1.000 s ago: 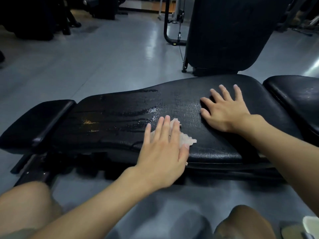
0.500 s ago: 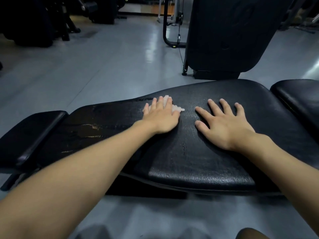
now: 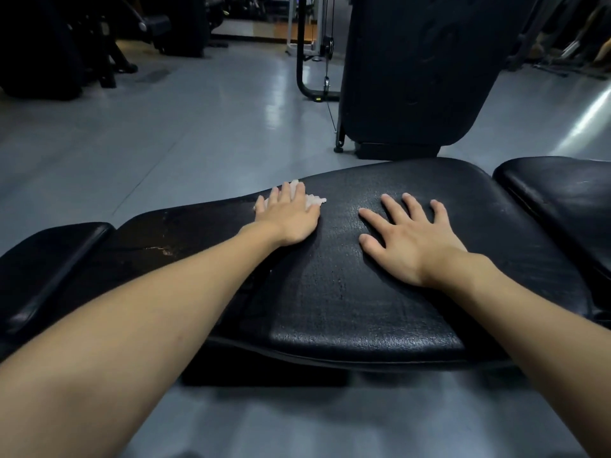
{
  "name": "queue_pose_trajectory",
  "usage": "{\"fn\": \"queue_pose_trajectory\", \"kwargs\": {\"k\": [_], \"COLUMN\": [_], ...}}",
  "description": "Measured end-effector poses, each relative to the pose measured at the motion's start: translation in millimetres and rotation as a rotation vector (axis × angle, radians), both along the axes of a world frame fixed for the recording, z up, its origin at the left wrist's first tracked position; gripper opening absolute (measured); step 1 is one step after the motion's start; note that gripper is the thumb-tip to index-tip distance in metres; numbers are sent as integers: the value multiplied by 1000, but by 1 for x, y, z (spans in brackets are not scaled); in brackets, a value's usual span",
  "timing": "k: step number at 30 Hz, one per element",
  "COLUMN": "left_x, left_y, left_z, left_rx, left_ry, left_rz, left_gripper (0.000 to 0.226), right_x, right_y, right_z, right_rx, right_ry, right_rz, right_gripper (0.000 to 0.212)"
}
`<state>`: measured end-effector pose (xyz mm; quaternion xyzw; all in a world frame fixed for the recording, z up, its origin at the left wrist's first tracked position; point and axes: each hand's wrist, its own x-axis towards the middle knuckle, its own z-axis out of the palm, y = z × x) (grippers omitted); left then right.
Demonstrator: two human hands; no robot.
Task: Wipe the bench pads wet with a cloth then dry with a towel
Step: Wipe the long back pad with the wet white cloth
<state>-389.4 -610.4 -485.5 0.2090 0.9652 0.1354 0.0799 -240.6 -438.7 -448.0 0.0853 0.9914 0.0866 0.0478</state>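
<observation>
A long black bench pad (image 3: 347, 309) lies across the view, with a wet sheen on its left part. My left hand (image 3: 289, 214) lies flat with straight fingers at the pad's far edge, pressing a white cloth (image 3: 315, 200) that peeks out under the fingertips. My right hand (image 3: 410, 239) rests flat and spread on the pad to the right, holding nothing. A smaller black pad (image 3: 49, 259) adjoins on the left, and another pad (image 3: 562, 193) on the right.
A tall black upholstered machine part (image 3: 420, 71) stands just behind the bench. A black tubular frame with a cable (image 3: 314, 81) is beside it. Dark gym machines (image 3: 49, 47) stand at the far left. Grey glossy floor (image 3: 165, 127) surrounds the bench.
My left hand has slid the cloth from the pad's near edge to its far edge. The view has moved closer over the bench. The right hand stays flat on the pad.
</observation>
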Motion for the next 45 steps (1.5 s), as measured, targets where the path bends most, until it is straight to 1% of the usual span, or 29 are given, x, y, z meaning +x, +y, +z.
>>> {"fn": "queue_pose_trajectory", "kwargs": {"k": [7,9,11,13,14,15,17,20,24,31,35,40,45], "left_x": [108,134,156,174,180,183,180,156,107,-1,-43,-36,26], "left_y": [-45,-56,-68,-79,-83,-86,-88,-82,-68,-39,-27,-31,-62], "left_z": [-4,-6,-6,-7,-8,-10,-12,-12,-11,-6,-6,-4,-4], "left_rx": [5,-4,-18,-39,-49,-52,-43,-37,-32,10,-26,-23,-7], "left_ry": [47,61,64,89,104,110,107,100,61,-30,-57,-51,-48], "left_rz": [-90,-118,-134,-154,-163,-169,-172,-174,-126,-19,42,48,5], "left_gripper": [64,65,68,78,82,84,84,83,66,67,68,66,63], "right_x": [3,5,-2,-16,-22,-27,-30,-33,-35,-35,-35,-36,-35], "right_y": [-5,-8,-16,-28,-35,-41,-45,-42,-43,-43,-42,-43,-43], "right_z": [4,8,13,18,17,11,-3,-11,-12,-13,-14,-14,-13], "right_rx": [-4,73,126,-9,-76,-96,-81,-78,-56,-44,-37,-39,-49], "right_ry": [-15,8,67,70,34,-4,-27,0,-11,-9,-4,5,0], "right_rz": [-22,-10,52,71,76,93,117,115,114,115,116,115,106], "right_gripper": [62,61,60,60,61,61,61,61,61,61,62,62,62]}}
